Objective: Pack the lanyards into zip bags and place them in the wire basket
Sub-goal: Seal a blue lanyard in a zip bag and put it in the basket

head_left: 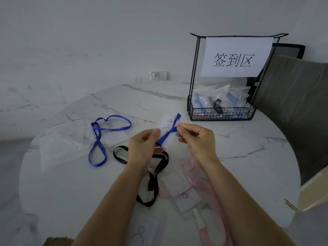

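Two raised hands, left hand (142, 146) and right hand (197, 139), pinch a blue-ribboned badge holder (168, 132).

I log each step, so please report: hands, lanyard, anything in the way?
Left hand holds clear badge holder; right hand pinches blue lanyard wound round it. Not bagged yet. Path to wire basket open.

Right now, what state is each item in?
Left hand, pinching the folded blue lanyard
Right hand, pinching that same lanyard
Loose blue lanyard, unpacked on the table
Black lanyard, unpacked on table
Pink lanyard, unpacked on table
Wire basket, upright, holding filled zip bags
Empty zip bags, flat on table
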Action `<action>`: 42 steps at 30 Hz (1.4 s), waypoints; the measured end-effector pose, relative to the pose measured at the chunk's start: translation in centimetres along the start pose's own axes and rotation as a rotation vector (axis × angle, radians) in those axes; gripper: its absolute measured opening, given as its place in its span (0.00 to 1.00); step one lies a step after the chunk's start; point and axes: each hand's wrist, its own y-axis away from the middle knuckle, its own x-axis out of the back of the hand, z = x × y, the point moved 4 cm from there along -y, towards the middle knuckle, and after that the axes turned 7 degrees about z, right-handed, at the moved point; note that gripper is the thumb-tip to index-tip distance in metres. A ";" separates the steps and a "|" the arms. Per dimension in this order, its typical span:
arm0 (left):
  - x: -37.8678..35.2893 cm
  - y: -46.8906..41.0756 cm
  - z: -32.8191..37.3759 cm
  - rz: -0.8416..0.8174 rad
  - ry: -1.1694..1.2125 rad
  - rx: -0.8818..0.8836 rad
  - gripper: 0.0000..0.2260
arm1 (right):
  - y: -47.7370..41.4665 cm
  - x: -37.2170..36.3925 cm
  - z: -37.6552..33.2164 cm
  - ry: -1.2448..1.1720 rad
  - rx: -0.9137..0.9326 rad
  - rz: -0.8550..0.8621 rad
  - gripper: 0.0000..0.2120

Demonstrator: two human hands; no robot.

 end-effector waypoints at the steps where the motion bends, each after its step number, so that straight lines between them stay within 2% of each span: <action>1: 0.1 0.0 0.2 0.044 -0.122 -0.105 0.12 | 0.0 0.1 0.2 -0.020 -0.032 -0.003 0.08; 4: 0.8 0.2 1.4 0.153 -0.367 -0.347 0.16 | -0.2 0.2 0.7 -0.006 -0.095 -0.021 0.18; 8: 3.0 -1.3 2.5 0.230 -0.583 -0.437 0.14 | -0.4 0.2 1.1 0.169 -0.103 -0.048 0.27; 11: 6.5 -3.8 3.4 0.328 -0.720 -0.442 0.13 | -0.5 -0.1 1.3 0.256 -0.077 -0.066 0.31; 14: 11.0 -6.3 4.0 0.457 -0.942 -0.421 0.14 | -0.3 -0.2 1.5 0.303 -0.045 -0.079 0.29; 17: 14.6 -7.7 4.2 0.544 -1.128 -0.296 0.15 | -0.1 -0.2 1.3 0.325 -0.009 -0.085 0.25; 20: 17.0 -8.4 3.3 0.559 -1.268 -0.183 0.13 | -0.1 -0.3 1.3 0.339 0.002 -0.093 0.23; 23: 18.0 -8.5 2.3 0.555 -1.271 -0.152 0.12 | -0.1 -0.3 1.3 0.355 0.012 -0.091 0.22; 26: 18.0 -8.0 2.7 0.634 -1.228 -0.307 0.12 | -0.2 -0.3 1.2 0.365 0.016 -0.094 0.22; 29: 17.1 -7.0 3.8 0.713 -0.967 -0.503 0.11 | -0.3 -0.6 1.5 0.385 0.001 -0.105 0.20; 31: 15.4 -6.1 5.1 0.668 -0.732 -0.614 0.10 | -0.4 -0.5 1.8 0.392 -0.022 -0.098 0.17; 34: 12.0 -5.0 6.0 0.404 -0.555 -0.668 0.08 | -0.5 0.0 2.0 0.371 -0.065 -0.064 0.16; 36: 10.0 -4.6 5.6 0.228 -0.655 -0.710 0.07 | -0.5 0.4 1.9 0.346 -0.079 -0.040 0.17; 38: 8.8 -5.0 4.2 0.087 -0.870 -0.708 0.07 | -0.6 0.8 1.6 0.340 -0.082 -0.012 0.21; 40: 8.6 -5.9 2.9 0.027 -1.063 -0.656 0.09 | -0.6 1.1 1.2 0.369 -0.082 0.008 0.26; 42: 9.1 -6.5 2.2 0.044 -1.111 -0.610 0.13 | -0.4 1.2 1.0 0.385 -0.085 0.009 0.27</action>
